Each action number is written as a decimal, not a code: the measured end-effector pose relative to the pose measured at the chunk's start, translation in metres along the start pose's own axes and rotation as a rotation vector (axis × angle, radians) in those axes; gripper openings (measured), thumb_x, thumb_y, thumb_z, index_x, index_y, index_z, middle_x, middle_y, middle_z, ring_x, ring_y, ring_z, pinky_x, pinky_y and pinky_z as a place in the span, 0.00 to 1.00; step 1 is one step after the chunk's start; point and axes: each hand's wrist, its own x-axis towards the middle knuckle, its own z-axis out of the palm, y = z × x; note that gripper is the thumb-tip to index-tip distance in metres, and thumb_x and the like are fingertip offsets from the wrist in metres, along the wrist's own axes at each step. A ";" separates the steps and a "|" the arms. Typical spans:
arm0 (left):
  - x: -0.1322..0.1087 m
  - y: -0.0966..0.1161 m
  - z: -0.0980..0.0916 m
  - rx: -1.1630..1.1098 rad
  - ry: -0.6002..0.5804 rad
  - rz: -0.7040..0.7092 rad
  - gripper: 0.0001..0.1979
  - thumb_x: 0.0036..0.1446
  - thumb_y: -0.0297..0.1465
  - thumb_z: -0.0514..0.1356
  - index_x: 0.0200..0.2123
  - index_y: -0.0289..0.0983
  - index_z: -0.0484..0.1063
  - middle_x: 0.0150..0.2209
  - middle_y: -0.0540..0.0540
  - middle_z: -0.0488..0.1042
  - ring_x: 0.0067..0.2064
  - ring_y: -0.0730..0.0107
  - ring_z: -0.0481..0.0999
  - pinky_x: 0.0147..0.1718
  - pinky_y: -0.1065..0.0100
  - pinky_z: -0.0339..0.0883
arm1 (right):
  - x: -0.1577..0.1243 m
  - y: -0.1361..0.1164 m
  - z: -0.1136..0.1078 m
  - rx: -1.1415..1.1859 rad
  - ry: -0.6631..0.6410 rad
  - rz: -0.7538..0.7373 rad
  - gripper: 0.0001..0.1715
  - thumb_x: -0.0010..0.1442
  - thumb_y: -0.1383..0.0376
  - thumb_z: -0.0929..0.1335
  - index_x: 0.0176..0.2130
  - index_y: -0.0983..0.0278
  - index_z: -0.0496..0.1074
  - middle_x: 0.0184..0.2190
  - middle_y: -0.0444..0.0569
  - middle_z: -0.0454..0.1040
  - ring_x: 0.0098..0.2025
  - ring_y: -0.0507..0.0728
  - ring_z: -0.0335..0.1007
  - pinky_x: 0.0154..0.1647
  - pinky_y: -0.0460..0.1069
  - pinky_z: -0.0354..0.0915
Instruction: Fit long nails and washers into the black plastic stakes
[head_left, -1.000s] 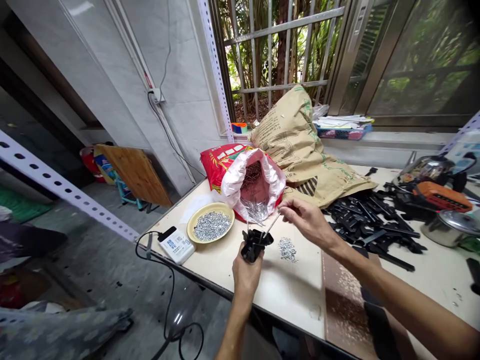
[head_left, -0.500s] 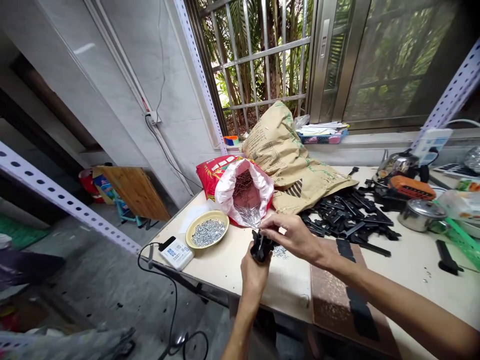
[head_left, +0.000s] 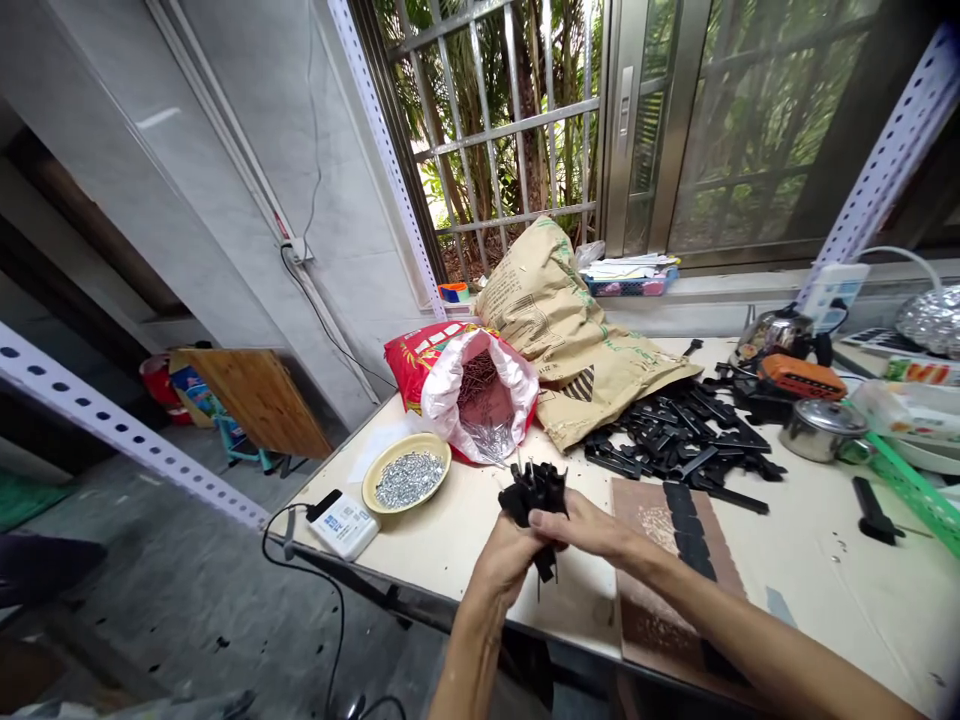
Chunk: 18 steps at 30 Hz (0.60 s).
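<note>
In front of the red sack [head_left: 411, 362], the left hand [head_left: 501, 562] and right hand [head_left: 583, 525] clamp their grip around bunched black parts [head_left: 534, 488], apparently gathering them, and the next move seemingly calls for keeping the thin rods [head_left: 538, 589] from slipping.

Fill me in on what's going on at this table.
Someone's left hand and right hand are both wrapped around a bundle of black parts, held up near the front edge of the table. Beyond it, a red bag lies open. A yellow bowl of small silvery pieces sits to the left; a heap of black pieces lies to the right.
</note>
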 end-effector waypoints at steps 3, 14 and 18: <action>-0.003 0.010 0.006 0.161 -0.015 0.054 0.15 0.35 0.29 0.69 0.32 0.33 0.76 0.30 0.44 0.77 0.33 0.63 0.74 0.36 0.66 0.67 | -0.006 -0.014 0.015 0.051 0.123 -0.066 0.23 0.54 0.51 0.68 0.43 0.64 0.73 0.39 0.50 0.75 0.45 0.61 0.69 0.46 0.55 0.67; 0.010 0.015 0.016 0.430 0.064 0.100 0.12 0.47 0.39 0.62 0.27 0.35 0.73 0.18 0.50 0.68 0.22 0.70 0.68 0.21 0.72 0.61 | -0.001 -0.011 0.010 0.283 0.414 -0.081 0.25 0.52 0.54 0.71 0.47 0.64 0.71 0.44 0.52 0.74 0.48 0.60 0.69 0.51 0.55 0.64; 0.012 0.011 0.019 0.387 0.075 0.118 0.15 0.47 0.43 0.62 0.27 0.35 0.74 0.17 0.48 0.70 0.29 0.63 0.73 0.27 0.69 0.66 | -0.001 -0.009 0.007 0.399 0.477 -0.031 0.25 0.53 0.50 0.69 0.42 0.65 0.72 0.39 0.53 0.75 0.41 0.58 0.71 0.42 0.51 0.68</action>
